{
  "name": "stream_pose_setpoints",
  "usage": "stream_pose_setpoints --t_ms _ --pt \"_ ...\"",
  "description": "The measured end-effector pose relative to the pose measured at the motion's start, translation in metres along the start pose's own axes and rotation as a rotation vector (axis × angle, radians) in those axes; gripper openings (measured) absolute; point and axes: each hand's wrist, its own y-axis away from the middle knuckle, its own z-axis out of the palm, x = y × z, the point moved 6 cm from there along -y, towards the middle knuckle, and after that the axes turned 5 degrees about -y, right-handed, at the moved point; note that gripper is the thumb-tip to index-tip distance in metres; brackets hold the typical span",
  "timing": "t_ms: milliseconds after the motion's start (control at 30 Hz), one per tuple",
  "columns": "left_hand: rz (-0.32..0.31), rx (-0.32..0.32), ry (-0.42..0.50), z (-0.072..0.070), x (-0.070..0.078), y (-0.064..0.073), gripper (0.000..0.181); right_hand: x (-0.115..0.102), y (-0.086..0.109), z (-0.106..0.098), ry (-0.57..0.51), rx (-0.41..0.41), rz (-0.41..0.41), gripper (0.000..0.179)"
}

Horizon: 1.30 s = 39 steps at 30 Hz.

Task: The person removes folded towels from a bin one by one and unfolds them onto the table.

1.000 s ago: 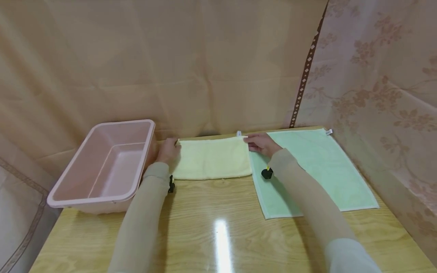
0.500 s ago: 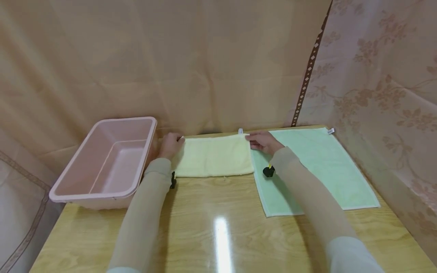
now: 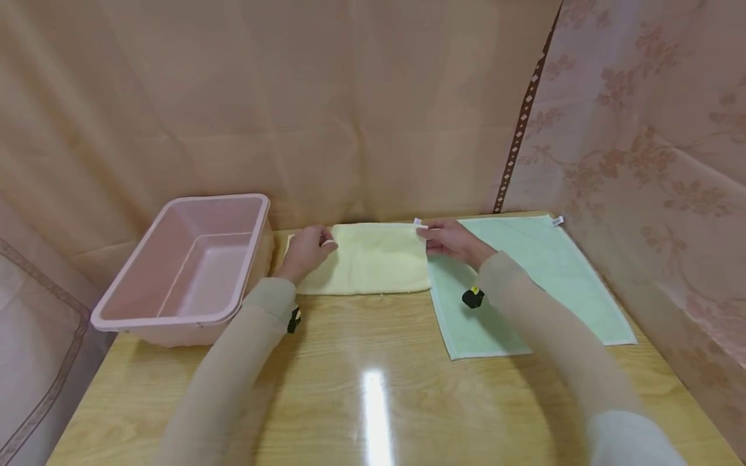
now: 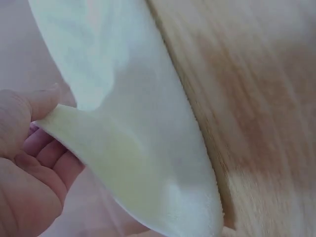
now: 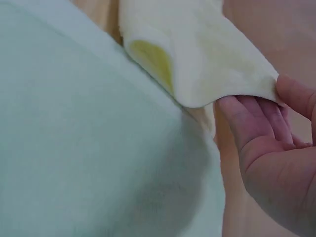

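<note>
A pale yellow towel, folded into a flat oblong, lies at the far side of the wooden table. My left hand pinches its far left corner between thumb and fingers and raises it, so the cloth curves up in the left wrist view. The opposite far corner, by the white tag, is pinched by my right hand. In the right wrist view the thumb lies on top of the cloth with the fingers beneath; a rolled yellow inner layer shows at the near fold.
A mint green towel is spread flat on the right, under my right forearm. On the left stands a pink plastic basin with bare insides. A beige curtain closes off the table's far edge.
My left hand has shifted right, drawing the yellow towel's left corner inward and up. The right hand keeps hold of its corner with little movement.
</note>
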Motion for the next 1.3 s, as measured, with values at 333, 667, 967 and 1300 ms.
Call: stream_pose_setpoints --t_ms 333,667,967,1300 --pt "0.049 -0.127 -0.08 0.008 0.019 0.047 0.036 -0.01 0.046 0.006 0.388 -0.142 -0.188 0.041" --pt "0.29 -0.142 -0.161 0.021 0.023 0.079 0.023 -0.001 0.073 0.011 0.6 -0.228 -0.292 0.051" --pt "0.207 -0.463 -0.294 0.038 0.01 0.095 0.068 0.017 0.084 0.024 0.696 -0.348 -0.286 0.046" --pt "0.268 -0.518 -0.379 0.039 0.004 0.109 0.058 0.03 0.103 0.038 0.955 -0.469 -0.417 0.048"
